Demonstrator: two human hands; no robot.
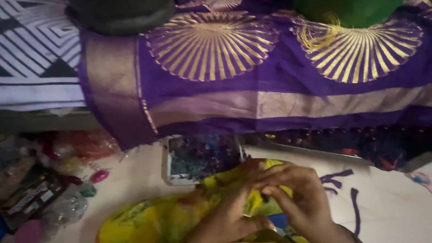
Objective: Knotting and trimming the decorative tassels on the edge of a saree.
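I see a purple cloth (279, 85) with gold fan rounds hanging over the bed's front edge. Below it on the pale floor sheet (391, 202), a soft yellow cloth (166, 220) runs lengthwise left to right. My left hand (231, 211) and right hand (299, 198) pinch its right end, fingers closed on it. A small dark packet (29, 200) with pale labels lies at the left edge.

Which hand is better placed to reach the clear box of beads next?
Probably the left hand. It lies on the yellow cloth just below the clear box, while the right hand sits farther right, fingers pinching the cloth.
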